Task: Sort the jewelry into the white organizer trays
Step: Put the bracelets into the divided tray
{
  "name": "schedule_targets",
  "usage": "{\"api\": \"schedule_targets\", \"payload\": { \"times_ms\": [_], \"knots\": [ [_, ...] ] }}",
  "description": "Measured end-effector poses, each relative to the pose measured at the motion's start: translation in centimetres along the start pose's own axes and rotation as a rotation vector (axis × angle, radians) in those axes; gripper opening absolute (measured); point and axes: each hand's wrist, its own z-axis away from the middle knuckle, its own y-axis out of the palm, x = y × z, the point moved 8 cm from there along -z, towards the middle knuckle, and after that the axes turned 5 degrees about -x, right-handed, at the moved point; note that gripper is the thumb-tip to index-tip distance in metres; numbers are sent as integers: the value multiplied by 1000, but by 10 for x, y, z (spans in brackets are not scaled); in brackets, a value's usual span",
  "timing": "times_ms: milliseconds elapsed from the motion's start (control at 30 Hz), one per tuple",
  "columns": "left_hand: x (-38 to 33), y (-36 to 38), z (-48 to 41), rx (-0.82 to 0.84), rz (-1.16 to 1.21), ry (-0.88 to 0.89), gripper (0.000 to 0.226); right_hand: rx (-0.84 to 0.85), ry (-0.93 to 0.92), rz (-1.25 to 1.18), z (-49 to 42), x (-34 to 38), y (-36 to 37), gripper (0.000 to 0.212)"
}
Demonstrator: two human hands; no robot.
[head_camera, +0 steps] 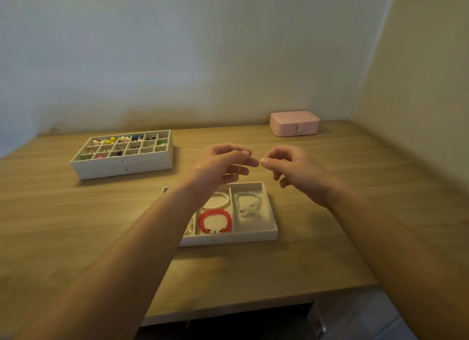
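Wooden desktop (304, 250) holds a white gridded tray (121, 165) of small pieces and a white three-compartment tray (228, 239) of bead bracelets (215, 221), so you're likely far along. Your left hand (218, 167) pinches a thin metal chain (239, 167) above the nearer tray, still unplaced. Your right hand (294, 172) has its fingertips (264, 162) pressed together alongside; I cannot tell whether they grip the chain.

table (304, 263): matt wood, grain showing | tray (271, 231) under left hand (220, 165): white, matt, smooth | red bracelet (215, 212) in it: glossy beads | pearl bracelet (215, 207): glossy | wire piece (239, 168) pinched by left hand: thin metal | case (294, 123) beyond right hand (294, 169): smooth pink, metal snap (300, 131)
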Motion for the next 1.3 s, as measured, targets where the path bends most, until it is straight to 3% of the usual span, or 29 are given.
{"api": "schedule_targets", "payload": {
  "times_ms": [67,200,367,600,800,933,1133,1300],
  "knots": [
    [-4,3,3,46,40,-6,11,4,27,-20,-1,-4,1,17],
    [-7,14,8,159,141,-25,13,265,141,-206,5,-16,29,46],
    [-5,18,15,260,202,-67,17,240,138,-344,7,-16,30,14],
    [12,-3,13,88,-21,-86,10,163,109,-309,9,-16,15,12],
    [21,-13,14,54,-57,-51,11,134,148,-369,9,-17,18,45],
    [23,-20,15,28,-9,-43,19,131,152,-378,9,-17,17,53],
    [22,-21,14,13,22,-58,25,188,158,-333,13,-13,20,41],
    [26,-18,16,62,-131,-63,26,297,147,-131,18,-12,21,26]
  ]
}}
